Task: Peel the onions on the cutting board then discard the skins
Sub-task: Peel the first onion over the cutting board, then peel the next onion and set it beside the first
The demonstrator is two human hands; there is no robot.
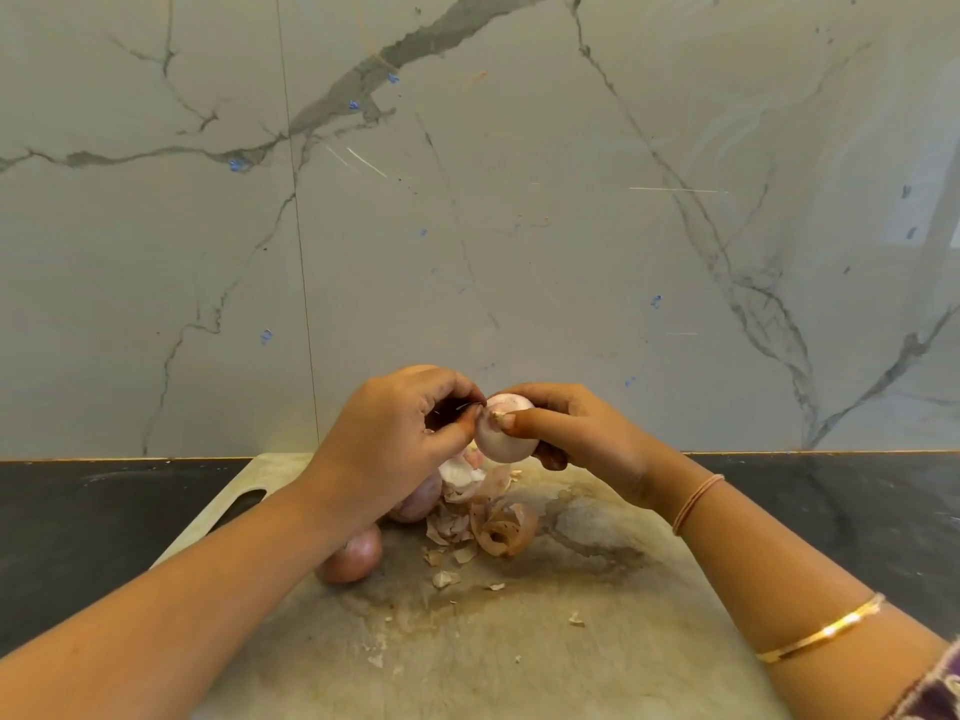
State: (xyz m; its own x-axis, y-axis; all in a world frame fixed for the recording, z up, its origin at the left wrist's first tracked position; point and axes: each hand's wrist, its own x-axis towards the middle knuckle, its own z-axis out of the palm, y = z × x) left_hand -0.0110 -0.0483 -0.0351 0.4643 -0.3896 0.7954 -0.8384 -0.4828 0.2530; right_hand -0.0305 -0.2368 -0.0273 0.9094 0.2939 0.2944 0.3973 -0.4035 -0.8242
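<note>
A pale, mostly peeled onion (503, 433) is held up above the cutting board (597, 631). My right hand (576, 433) grips it from the right, thumb on its top end. My left hand (400, 433) pinches at the onion's top with curled fingers. Two unpeeled pinkish onions lie on the board, one (353, 558) near my left forearm, another (418, 504) partly hidden under my left wrist. A heap of loose papery skins (493, 522) lies below the held onion, with small flakes (445, 579) scattered nearer me.
The worn, stained board has a handle slot (241, 504) at its far left corner. It sits on a dark countertop (78, 522). A marble-patterned wall (467, 200) rises right behind the board.
</note>
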